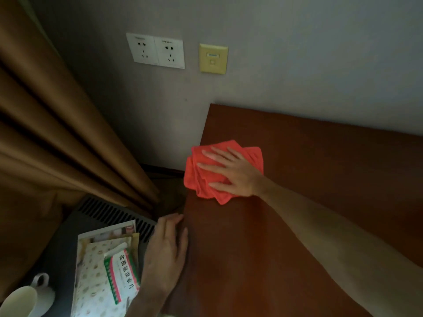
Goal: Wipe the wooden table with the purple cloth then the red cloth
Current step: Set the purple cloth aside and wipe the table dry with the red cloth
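The red cloth [206,177] lies folded and bunched at the left edge of the wooden table [309,161], its left side hanging slightly over the edge. My right hand [231,171] presses flat on the cloth with fingers spread, pointing left. My left hand [166,250] rests against the table's left edge nearer to me, fingers extended and holding nothing. No purple cloth is in view.
A grey wall with two white sockets [156,51] and a yellow network plate [213,58] stands behind the table. Brown curtains [57,145] hang at left. A dark vented appliance [109,216] beside the table carries papers and a green-red-white packet [121,275]; a white cup [21,300] sits at bottom left.
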